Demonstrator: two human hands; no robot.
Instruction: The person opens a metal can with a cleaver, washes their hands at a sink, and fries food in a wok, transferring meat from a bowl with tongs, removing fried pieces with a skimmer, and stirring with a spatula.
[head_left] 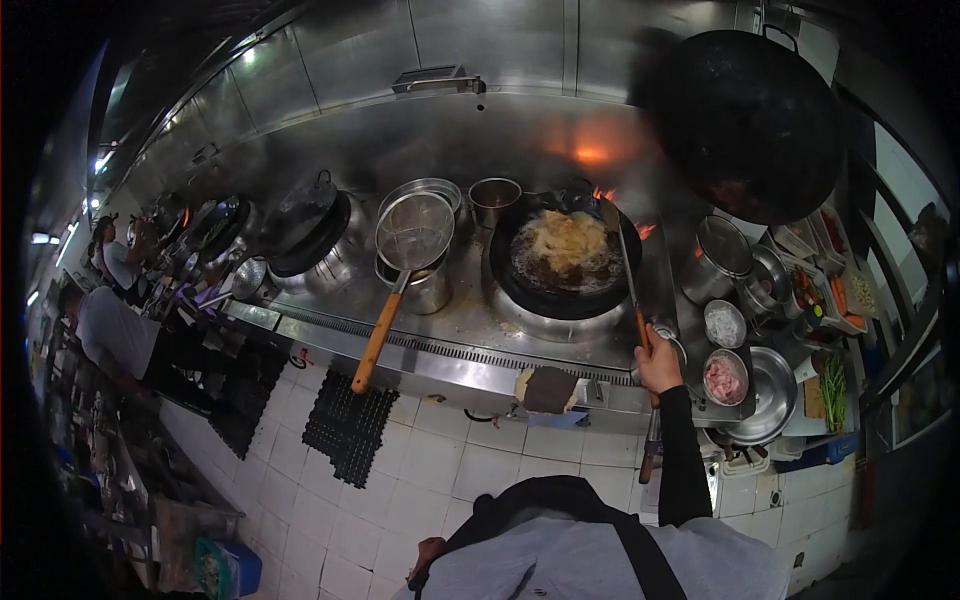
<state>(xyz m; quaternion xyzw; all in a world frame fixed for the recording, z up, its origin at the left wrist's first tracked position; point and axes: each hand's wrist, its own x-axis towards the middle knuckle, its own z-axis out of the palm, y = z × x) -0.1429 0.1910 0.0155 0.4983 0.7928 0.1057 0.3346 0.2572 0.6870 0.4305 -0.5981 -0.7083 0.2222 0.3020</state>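
My right hand [660, 364] is closed around the wooden handle of a long utensil [630, 262], whose metal end reaches to the right side of a wok [512, 290]. Pale golden food [568, 240] bubbles in dark liquid inside that wok, and flames [645, 231] show at its right edge. My left hand [428, 556] hangs low beside my body, small and dark in the picture; its fingers cannot be made out. Left of the wok, a wire strainer [413, 232] with a wooden handle rests on a metal pot [428, 290].
A large black wok [745, 125] hangs at the upper right. Bowls of raw meat [725, 378] and white food [724, 325] stand right of my hand, near green stalks [832, 392]. Other woks [305, 228] line the stove leftward. Co-workers [115, 325] are at far left.
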